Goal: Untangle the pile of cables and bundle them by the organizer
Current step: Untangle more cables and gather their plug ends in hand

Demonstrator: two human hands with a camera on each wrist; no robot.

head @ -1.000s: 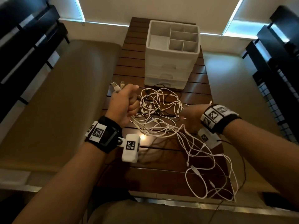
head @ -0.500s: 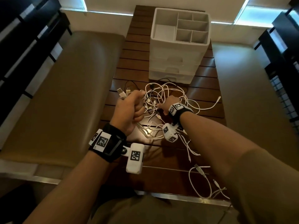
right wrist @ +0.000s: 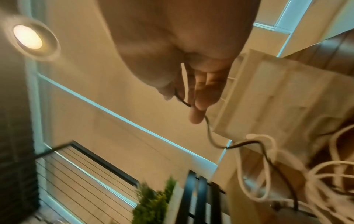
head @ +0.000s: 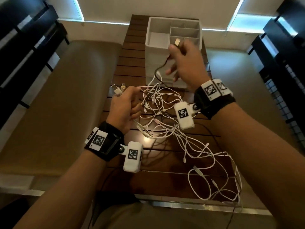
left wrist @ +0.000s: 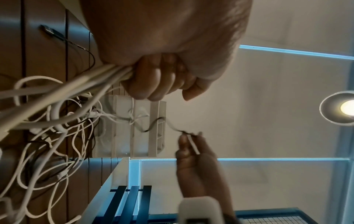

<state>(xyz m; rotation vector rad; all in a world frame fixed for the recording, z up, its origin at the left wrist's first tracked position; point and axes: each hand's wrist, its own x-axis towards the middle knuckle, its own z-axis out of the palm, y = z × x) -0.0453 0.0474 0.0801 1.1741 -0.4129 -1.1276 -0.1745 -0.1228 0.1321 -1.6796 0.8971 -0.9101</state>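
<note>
A tangle of white cables (head: 158, 113) with a few black ones lies on the slatted wooden table (head: 132, 52). My left hand (head: 125, 104) grips a bunch of white cables (left wrist: 107, 72), and their USB plugs (head: 118, 90) stick out past the fist. My right hand (head: 183, 55) is raised in front of the white organizer (head: 158, 52) and pinches a black cable (head: 160, 69) near its USB plug (head: 177, 42). That black cable (right wrist: 210, 133) hangs down from the fingers into the pile.
The organizer has open top compartments (head: 181, 32) and drawers below, at the table's far end. Loose white cable loops (head: 214, 176) reach the near right table edge. Padded benches (head: 57, 104) flank the table on both sides.
My right hand has left the pile and risen toward the organizer, lifting a black cable by its plug end. The left hand keeps its grip on the white cable bunch.
</note>
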